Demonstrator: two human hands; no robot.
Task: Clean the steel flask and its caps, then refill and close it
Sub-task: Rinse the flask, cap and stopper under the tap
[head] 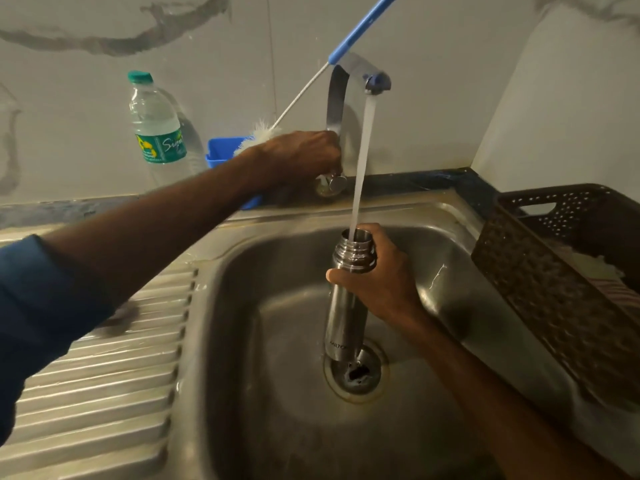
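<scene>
steel sink, marble wall: right hand grips flask under water, left hand grips tap.

- Right hand grips the steel flask just below its threaded neck; the open mouth is above the grip, the base below it, over the drain.
- Water stream falls from above the grip into the mouth.
- Left hand, above and left of the grip, holds the tap near its base.
- Plastic bottle: further left.
- Brown basket: right of the grip.
</scene>
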